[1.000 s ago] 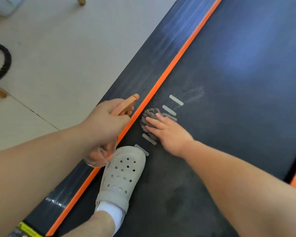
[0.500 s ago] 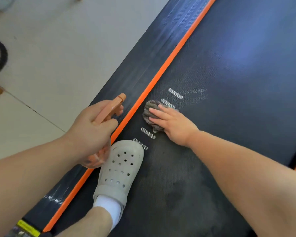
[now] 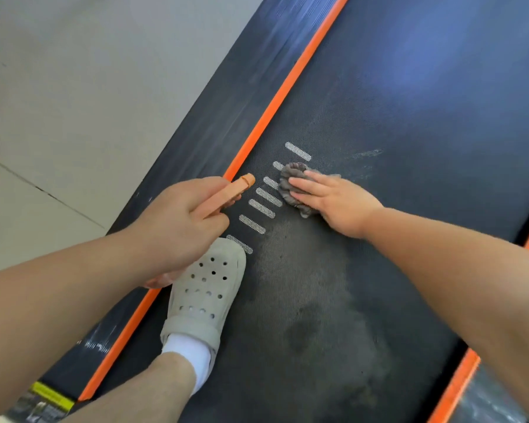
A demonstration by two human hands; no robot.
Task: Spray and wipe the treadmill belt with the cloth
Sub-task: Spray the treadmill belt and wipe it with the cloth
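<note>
The treadmill belt (image 3: 394,117) is seen filling most of the view, dark and textured, and is bordered by 2 orange stripes (image 3: 287,83). A dull, smeared patch (image 3: 312,325) is shown on it beside the right forearm. A grey perforated clog (image 3: 205,288) (worn over a white sock (image 3: 190,349)) is planted on the belt just under the left hand (image 3: 177,221). The spray bottle (image 3: 232,192) is gripped by that hand, fingers curled round its orange head, with the nozzle pointed toward the right hand (image 3: 333,203). The right hand is laid flat, fingers straight, on the grey cloth (image 3: 290,175), which is pressed to the belt and bunched beyond the fingertips. A row of white dashes (image 3: 261,208) is seen between the 2 hands.
</note>
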